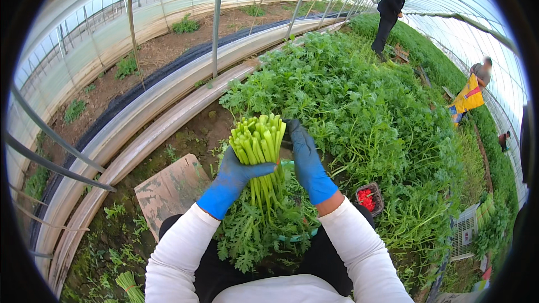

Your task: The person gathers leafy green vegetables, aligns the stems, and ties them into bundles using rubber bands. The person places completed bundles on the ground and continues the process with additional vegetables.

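My left hand [236,174], in a blue glove, is wrapped around a bunch of leafy green stalks [263,145]. The cut ends point up and away from me, and the leaves hang down over my lap. My right hand [304,151], gloved too, is at the right side of the bunch near the cut ends; its fingertips are partly hidden, so its grip is unclear. A bit of orange band shows on the stalks by my left thumb. Beneath the leaves, part of a green container [290,164] is visible.
Leafy greens [362,109] grow ahead and right. A small basket of red pieces [366,199] stands right of my knee, a board [170,189] lies left, and a tied bunch [129,287] lower left. A white crate [463,235] is at right. Two people [391,12] are farther off, one with a yellow sack [468,94].
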A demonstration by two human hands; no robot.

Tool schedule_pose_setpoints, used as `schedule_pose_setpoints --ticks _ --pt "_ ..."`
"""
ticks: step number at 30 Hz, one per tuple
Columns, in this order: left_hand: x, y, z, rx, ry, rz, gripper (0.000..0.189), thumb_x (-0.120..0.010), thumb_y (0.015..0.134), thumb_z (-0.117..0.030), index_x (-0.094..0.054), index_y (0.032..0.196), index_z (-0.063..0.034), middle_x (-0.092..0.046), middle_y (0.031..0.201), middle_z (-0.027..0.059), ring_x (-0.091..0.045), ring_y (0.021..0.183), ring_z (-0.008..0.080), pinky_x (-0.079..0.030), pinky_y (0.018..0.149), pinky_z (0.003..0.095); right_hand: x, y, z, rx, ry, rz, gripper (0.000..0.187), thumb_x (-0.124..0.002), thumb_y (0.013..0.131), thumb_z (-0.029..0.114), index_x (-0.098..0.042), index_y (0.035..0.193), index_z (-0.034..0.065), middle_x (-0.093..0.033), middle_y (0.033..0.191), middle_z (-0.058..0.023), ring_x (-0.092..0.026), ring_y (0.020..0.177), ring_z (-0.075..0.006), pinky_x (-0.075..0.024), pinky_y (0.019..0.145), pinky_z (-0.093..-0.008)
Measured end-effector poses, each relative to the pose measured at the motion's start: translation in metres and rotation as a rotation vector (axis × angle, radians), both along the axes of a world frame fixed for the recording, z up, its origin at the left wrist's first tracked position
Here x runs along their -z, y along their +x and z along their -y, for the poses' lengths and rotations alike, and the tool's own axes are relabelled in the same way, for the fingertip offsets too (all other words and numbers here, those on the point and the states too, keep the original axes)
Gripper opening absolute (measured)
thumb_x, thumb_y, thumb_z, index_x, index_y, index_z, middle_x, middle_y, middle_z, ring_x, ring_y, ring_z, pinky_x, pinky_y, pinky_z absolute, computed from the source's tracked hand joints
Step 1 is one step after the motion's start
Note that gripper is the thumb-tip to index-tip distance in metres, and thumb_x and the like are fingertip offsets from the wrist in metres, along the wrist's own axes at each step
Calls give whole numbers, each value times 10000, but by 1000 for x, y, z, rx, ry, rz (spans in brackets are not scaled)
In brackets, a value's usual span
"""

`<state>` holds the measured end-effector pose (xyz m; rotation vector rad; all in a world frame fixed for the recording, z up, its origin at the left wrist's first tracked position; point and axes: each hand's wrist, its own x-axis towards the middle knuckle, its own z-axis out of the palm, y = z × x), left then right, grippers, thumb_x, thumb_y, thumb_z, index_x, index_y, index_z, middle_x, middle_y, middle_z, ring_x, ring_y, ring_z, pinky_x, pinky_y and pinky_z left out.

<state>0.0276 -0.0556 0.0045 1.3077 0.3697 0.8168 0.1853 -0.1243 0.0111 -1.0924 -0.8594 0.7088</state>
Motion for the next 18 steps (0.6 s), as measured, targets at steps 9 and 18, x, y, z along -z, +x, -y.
schedule_pose_setpoints --ticks 9,18 --pt "19 16 -4 179 53 -91 1033 -965 512 -163 -400 1365 -25 -564 1307 82 -550 1186 188 -461 1010 354 5 -23 -17 -236 -1 -475 687 -358 966 633 -497 1352 82 -589 1258 -83 -586 1126 -188 -470 977 -318" --pt "8 14 -10 150 -10 -66 1083 -966 507 -160 -354 1391 -31 -539 1328 76 -532 1197 174 -472 1002 335 1 -33 -25 -197 -80 -519 726 -422 938 643 -457 1406 89 -539 1352 -48 -551 1176 -172 -440 1017 -322"
